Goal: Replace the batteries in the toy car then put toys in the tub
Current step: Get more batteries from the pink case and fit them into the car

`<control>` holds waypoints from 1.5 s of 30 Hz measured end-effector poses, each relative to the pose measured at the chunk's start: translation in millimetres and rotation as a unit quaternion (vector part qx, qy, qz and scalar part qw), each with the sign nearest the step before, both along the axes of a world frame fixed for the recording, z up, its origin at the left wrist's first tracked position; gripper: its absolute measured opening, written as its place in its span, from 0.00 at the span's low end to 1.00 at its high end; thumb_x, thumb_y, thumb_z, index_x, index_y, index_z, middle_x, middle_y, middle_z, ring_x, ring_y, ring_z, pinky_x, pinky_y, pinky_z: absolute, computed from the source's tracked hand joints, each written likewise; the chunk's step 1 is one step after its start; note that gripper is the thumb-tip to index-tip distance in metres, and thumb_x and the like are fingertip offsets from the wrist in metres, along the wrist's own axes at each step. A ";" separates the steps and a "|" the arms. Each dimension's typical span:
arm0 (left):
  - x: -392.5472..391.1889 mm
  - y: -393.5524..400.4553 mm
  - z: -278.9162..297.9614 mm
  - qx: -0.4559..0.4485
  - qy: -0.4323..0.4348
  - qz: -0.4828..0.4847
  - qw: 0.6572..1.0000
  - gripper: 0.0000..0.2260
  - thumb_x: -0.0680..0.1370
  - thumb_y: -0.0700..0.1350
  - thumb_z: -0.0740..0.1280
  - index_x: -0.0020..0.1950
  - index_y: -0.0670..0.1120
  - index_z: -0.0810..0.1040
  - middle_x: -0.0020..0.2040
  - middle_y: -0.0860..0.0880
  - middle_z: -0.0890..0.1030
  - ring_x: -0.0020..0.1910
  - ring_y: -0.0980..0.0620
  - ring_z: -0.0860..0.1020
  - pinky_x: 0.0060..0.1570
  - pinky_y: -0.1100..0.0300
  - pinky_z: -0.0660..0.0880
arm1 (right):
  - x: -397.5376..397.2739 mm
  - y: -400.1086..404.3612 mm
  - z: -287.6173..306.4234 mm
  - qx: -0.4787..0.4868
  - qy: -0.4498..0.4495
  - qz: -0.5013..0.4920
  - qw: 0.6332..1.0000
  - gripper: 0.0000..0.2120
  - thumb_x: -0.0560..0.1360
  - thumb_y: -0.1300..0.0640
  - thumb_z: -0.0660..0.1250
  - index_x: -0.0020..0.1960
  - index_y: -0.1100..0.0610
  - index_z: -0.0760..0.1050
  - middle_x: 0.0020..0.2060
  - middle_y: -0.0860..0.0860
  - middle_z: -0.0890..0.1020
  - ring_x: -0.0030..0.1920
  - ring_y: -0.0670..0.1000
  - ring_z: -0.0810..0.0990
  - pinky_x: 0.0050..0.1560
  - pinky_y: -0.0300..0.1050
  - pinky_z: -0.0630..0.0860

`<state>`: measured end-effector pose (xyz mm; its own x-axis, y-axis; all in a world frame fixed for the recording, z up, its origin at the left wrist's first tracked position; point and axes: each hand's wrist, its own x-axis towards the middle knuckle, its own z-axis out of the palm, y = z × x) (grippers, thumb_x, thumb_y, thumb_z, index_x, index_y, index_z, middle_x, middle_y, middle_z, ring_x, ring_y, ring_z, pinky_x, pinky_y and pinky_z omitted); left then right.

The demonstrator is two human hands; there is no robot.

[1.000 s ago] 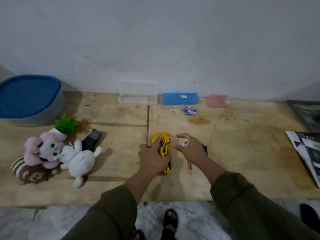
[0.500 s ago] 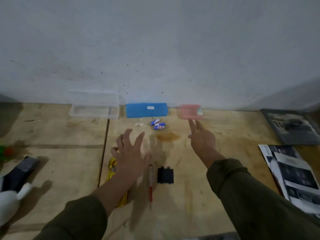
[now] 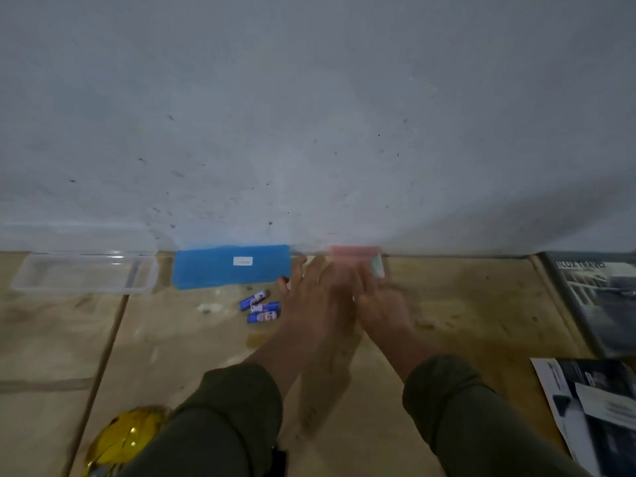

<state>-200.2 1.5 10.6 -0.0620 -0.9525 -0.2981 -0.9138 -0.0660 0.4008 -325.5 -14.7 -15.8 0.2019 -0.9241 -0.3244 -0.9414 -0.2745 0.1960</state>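
Head view: both hands, left hand (image 3: 311, 297) and right hand (image 3: 377, 301), fingers spread, are now reaching past the batteries (image 3: 260, 306) onto the pink box (image 3: 354, 252), likely fetching fresh cells.

I see the gold toy car (image 3: 125, 438) at the lower left of the frame, shiny, partly hidden behind my left sleeve, three blue batteries (image 3: 260, 307) lying loose together on the wooden surface left of centre, just below a blue case, pointing different ways
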 end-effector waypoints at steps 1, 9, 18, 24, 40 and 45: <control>-1.9 -7.7 -5.4 0.005 0.005 0.003 1.000 0.29 0.79 0.55 0.59 0.77 0.53 0.52 0.78 0.49 0.51 0.77 0.45 0.45 0.73 0.41 0.47 | -1.6 -2.0 -6.4 0.009 0.001 0.018 1.000 0.26 0.83 0.51 0.48 0.76 0.59 0.44 0.72 0.63 0.60 0.59 0.62 0.75 0.54 0.54 0.76; -4.0 -32.0 -33.5 -0.114 -0.025 -0.022 0.993 0.25 0.77 0.56 0.62 0.73 0.55 0.59 0.74 0.53 0.60 0.75 0.49 0.53 0.69 0.49 0.54 | 1.9 -7.9 -22.1 -0.069 -0.067 -0.148 0.984 0.37 0.79 0.49 0.35 0.36 0.47 0.83 0.31 0.35 0.81 0.34 0.32 0.80 0.41 0.23 0.72; -8.0 -30.5 -29.9 -0.089 -0.032 0.004 0.996 0.30 0.77 0.54 0.63 0.75 0.56 0.51 0.74 0.49 0.55 0.73 0.47 0.54 0.70 0.52 0.54 | -7.9 -26.7 -5.8 -0.196 0.013 0.188 0.962 0.25 0.48 0.44 0.82 0.42 0.54 0.85 0.34 0.50 0.86 0.28 0.46 0.81 0.29 0.36 0.77; -4.4 -22.7 -26.5 -0.073 -0.042 -0.018 0.996 0.36 0.78 0.58 0.61 0.71 0.64 0.35 0.68 0.48 0.60 0.67 0.48 0.60 0.68 0.55 0.55 | -30.8 -44.9 23.4 -0.308 -0.072 0.215 0.924 0.18 0.60 0.58 0.80 0.48 0.60 0.81 0.42 0.57 0.85 0.25 0.50 0.79 0.25 0.39 0.75; -1.9 -26.3 -31.4 -0.143 -0.035 -0.051 0.988 0.41 0.79 0.55 0.61 0.65 0.63 0.23 0.67 0.48 0.62 0.65 0.48 0.62 0.64 0.54 0.58 | -33.3 -46.6 10.5 -0.374 -0.188 0.152 0.895 0.10 0.65 0.60 0.77 0.42 0.58 0.77 0.36 0.55 0.79 0.23 0.49 0.72 0.22 0.35 0.68; -1.0 -29.6 -34.4 -0.136 -0.046 -0.011 0.990 0.37 0.76 0.58 0.63 0.76 0.62 0.40 0.65 0.49 0.64 0.64 0.49 0.63 0.62 0.55 0.59 | -22.5 -62.1 22.2 -0.429 -0.228 0.080 0.871 0.07 0.69 0.57 0.74 0.41 0.59 0.78 0.32 0.54 0.78 0.24 0.50 0.74 0.28 0.32 0.61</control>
